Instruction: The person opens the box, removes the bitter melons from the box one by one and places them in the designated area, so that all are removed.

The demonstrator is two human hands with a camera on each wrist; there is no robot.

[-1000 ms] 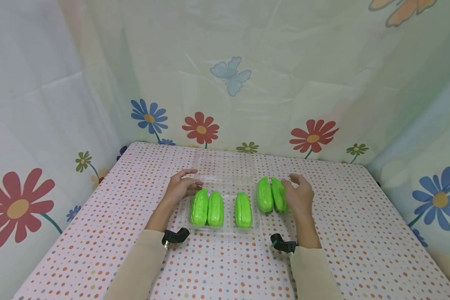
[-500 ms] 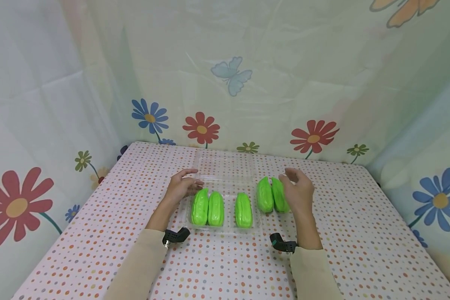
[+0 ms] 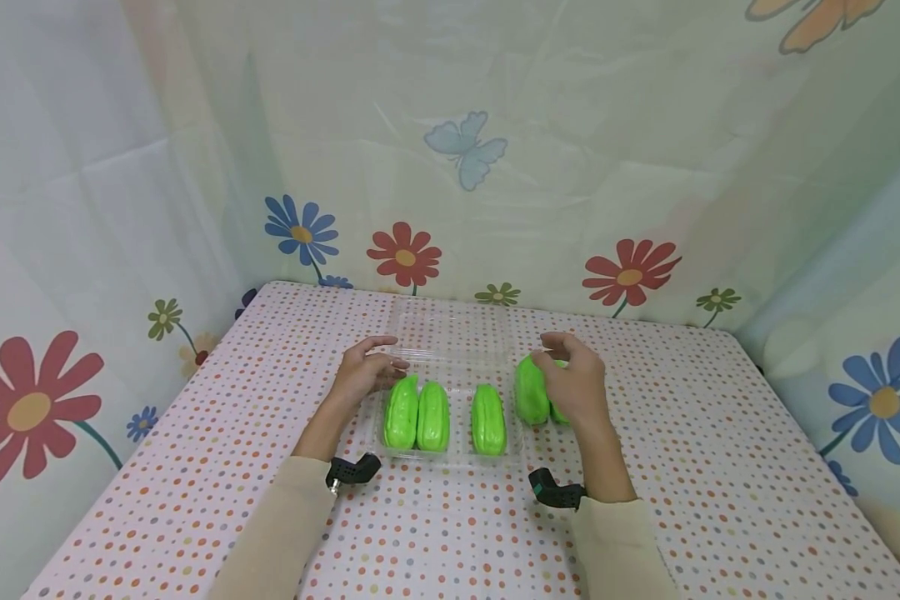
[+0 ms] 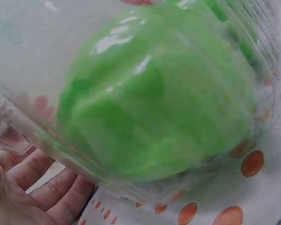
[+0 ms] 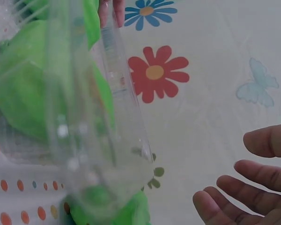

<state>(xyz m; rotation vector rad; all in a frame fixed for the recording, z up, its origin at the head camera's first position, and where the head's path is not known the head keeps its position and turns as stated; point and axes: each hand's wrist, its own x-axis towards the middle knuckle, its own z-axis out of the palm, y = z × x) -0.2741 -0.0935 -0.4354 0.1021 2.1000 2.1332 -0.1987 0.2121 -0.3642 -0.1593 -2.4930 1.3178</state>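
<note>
Three glossy, bright-green, ridged pieces lay in a clear container, fingers of the left hand and right hand loosely spread.

- Three green fruits lie in a clear box, lid laid back.
- Left hand at its left edge.
- Right hand by two more fruits outside.

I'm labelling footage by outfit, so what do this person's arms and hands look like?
The left hand and right hand wear no gloves. The left sleeve and right sleeve are plain beige. Each wrist carries an angular black device: the left device, and the right device with a small green mark.
</note>
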